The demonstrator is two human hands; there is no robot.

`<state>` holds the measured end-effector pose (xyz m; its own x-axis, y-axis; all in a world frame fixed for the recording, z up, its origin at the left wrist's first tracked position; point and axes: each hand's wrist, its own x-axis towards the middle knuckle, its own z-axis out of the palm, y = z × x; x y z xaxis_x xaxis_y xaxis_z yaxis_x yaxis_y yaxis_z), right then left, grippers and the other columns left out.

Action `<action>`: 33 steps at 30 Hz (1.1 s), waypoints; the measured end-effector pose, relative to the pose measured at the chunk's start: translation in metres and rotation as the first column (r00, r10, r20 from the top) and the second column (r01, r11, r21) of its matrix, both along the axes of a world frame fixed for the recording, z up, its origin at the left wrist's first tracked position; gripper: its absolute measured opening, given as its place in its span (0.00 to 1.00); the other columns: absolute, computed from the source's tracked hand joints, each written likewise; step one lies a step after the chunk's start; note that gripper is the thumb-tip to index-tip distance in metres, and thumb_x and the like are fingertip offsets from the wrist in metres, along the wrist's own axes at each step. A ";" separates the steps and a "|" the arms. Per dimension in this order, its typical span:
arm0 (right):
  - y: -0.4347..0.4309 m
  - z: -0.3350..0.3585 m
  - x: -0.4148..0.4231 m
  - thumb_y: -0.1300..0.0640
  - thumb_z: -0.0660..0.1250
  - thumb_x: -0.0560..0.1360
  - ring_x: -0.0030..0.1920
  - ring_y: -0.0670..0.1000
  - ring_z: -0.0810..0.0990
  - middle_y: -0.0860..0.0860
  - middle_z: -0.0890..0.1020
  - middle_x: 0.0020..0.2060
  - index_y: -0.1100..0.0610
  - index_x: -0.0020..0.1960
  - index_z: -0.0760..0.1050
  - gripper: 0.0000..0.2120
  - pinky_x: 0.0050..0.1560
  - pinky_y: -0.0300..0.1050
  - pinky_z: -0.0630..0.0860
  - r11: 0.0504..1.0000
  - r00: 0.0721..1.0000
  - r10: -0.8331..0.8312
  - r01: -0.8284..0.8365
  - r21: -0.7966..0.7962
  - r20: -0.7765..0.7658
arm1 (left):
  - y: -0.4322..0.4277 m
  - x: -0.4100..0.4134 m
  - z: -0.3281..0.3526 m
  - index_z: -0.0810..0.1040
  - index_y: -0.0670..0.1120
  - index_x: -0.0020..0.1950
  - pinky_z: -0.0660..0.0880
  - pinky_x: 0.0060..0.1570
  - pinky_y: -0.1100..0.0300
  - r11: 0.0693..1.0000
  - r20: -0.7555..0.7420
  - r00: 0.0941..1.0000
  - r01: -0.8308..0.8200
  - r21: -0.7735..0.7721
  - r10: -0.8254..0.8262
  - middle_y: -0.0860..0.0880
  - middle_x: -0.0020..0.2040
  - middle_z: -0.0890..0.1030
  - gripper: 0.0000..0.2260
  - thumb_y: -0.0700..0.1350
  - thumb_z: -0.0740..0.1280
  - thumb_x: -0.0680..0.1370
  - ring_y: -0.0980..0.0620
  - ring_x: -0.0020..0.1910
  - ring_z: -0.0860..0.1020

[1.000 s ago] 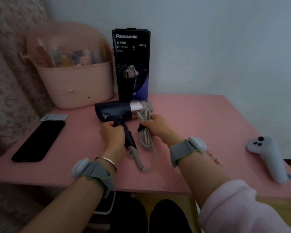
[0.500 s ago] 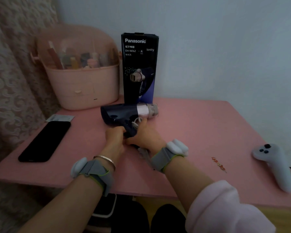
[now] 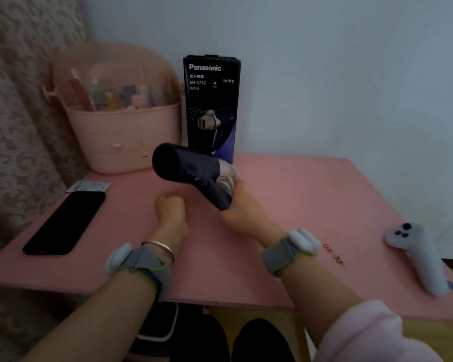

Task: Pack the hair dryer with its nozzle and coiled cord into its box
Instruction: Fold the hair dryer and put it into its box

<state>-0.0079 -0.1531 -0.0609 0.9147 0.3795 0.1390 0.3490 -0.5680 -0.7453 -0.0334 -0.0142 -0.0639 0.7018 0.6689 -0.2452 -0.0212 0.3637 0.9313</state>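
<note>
The right hand (image 3: 242,212) grips the hair dryer (image 3: 186,165) by its handle, with the cord (image 3: 226,182) bunched against it. The dryer is now lifted off the table (image 3: 298,205), just in front of the box (image 3: 211,105) at the back edge. The left hand (image 3: 171,207) has let go and is curled empty, so boxing looks next.

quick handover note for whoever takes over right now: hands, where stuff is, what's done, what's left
Left hand: curled, resting on the table, nothing visible in it.
Right hand: grips the hair dryer by its handle, coiled cord bunched against it, held above the table.
Box: upright behind the dryer.
Done: cord coiled.
Left: get everything into the box.
</note>
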 end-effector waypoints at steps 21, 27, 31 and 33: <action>-0.073 0.039 0.020 0.64 0.64 0.63 0.34 0.57 0.76 0.60 0.77 0.39 0.63 0.61 0.67 0.27 0.39 0.51 0.73 0.878 0.869 0.350 -0.174 0.445 -0.349 | 0.008 0.014 0.030 0.68 0.59 0.53 0.72 0.23 0.70 0.697 0.082 0.863 0.343 0.630 -0.498 0.66 0.34 0.81 0.30 0.47 0.78 0.56 0.67 0.25 0.76; -0.076 0.042 0.024 0.62 0.71 0.62 0.38 0.53 0.77 0.58 0.75 0.46 0.59 0.62 0.65 0.30 0.37 0.44 0.76 0.906 0.959 0.169 -0.060 0.419 -0.229 | 0.004 0.014 0.036 0.68 0.54 0.57 0.69 0.31 0.80 0.683 0.090 0.913 0.230 0.693 -0.399 0.60 0.48 0.76 0.33 0.50 0.78 0.55 0.76 0.39 0.75; -0.075 0.040 0.024 0.65 0.71 0.65 0.39 0.50 0.76 0.53 0.75 0.45 0.54 0.60 0.65 0.27 0.36 0.39 0.75 0.885 0.970 0.155 -0.053 0.463 -0.186 | 0.001 0.014 0.038 0.68 0.51 0.60 0.71 0.33 0.77 0.692 0.072 0.922 0.233 0.684 -0.381 0.53 0.53 0.77 0.37 0.50 0.78 0.54 0.67 0.43 0.77; -0.074 0.040 0.024 0.67 0.70 0.67 0.39 0.49 0.76 0.52 0.75 0.45 0.54 0.60 0.65 0.26 0.35 0.37 0.76 0.882 0.974 0.150 -0.053 0.468 -0.171 | 0.000 0.014 0.037 0.68 0.49 0.61 0.71 0.36 0.74 0.698 0.069 0.925 0.232 0.678 -0.374 0.49 0.57 0.76 0.36 0.47 0.79 0.57 0.61 0.46 0.77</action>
